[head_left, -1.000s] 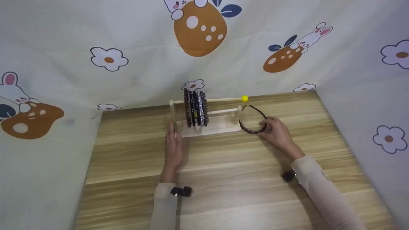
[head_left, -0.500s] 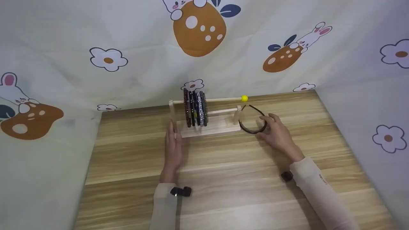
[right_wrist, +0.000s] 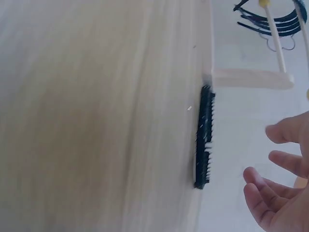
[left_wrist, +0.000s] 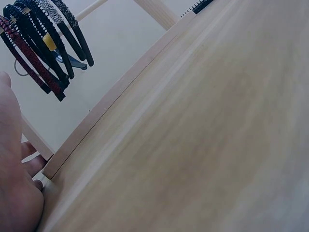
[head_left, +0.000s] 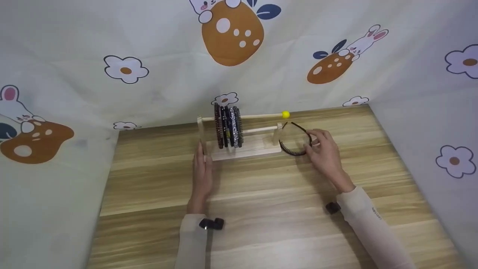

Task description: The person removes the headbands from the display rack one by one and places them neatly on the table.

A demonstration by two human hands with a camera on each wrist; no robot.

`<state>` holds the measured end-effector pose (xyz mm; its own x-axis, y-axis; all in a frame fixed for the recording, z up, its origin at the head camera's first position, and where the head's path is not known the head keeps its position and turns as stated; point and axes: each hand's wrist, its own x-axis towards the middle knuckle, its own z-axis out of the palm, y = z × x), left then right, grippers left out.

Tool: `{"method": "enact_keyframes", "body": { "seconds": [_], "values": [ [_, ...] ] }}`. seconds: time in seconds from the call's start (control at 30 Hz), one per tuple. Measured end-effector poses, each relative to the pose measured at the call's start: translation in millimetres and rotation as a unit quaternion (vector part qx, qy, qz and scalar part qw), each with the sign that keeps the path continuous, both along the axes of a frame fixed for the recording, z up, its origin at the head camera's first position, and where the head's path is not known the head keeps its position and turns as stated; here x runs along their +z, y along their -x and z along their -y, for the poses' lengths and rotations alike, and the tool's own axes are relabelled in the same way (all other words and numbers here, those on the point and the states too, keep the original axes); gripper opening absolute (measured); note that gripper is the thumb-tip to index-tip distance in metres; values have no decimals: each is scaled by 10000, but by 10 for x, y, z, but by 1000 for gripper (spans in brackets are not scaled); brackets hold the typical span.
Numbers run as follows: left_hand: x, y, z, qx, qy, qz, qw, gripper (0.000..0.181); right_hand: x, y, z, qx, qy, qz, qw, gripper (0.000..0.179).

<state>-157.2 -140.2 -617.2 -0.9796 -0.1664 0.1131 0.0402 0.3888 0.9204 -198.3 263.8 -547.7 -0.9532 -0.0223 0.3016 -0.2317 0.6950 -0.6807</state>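
A black toothed headband (head_left: 295, 153) lies on the table beside the right end of a wooden rack (head_left: 257, 147). In the right wrist view, the fingers of my right hand (head_left: 326, 155) are spread beside the headband (right_wrist: 203, 140), with a gap between them and it. My left hand (head_left: 201, 179) rests along the rack's left end, its fingers extended; part of them is hidden behind the end post in the left wrist view. Several dark, glittery headbands (head_left: 228, 127) hang together on the rack's rods, toward the left.
A yellow ball (head_left: 285, 114) caps the free right end of the rack's upper rod. The wood-grain table (head_left: 261, 209) meets a backdrop (head_left: 168, 89) printed with rabbits and flowers, close behind the rack. Another cloth wall (head_left: 429, 123) stands on the right.
My right hand has let go of the black headband and its fingers have spread slightly. The headband stays at the rack's right end. My left hand has not moved.
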Motion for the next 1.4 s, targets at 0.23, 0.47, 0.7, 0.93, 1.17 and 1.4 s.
{"method": "enact_keyframes", "body": {
  "seconds": [0.23,0.47,0.7,0.93,1.17,1.4],
  "values": [
    [-13,10,-4,-8,-59,-4,10000,65,70,-47,118,-218,443,-533,9974,35],
    [-25,-9,-8,-30,-151,-53,9999,65,76,-72,238,-232,757,-1269,9888,32],
    [-36,-3,2,-4,-140,-12,9999,65,113,-94,375,-86,1178,-1430,9827,33],
    [-26,-5,7,16,-111,67,9999,65,149,-124,522,65,1611,-1430,9765,31],
    [-25,2,-3,14,-129,19,9999,65,206,-156,663,183,1703,-1350,9759,29],
    [-2,-17,-1,11,-105,15,9999,65,237,-164,798,458,1623,-1499,9742,28]
  ]
}}
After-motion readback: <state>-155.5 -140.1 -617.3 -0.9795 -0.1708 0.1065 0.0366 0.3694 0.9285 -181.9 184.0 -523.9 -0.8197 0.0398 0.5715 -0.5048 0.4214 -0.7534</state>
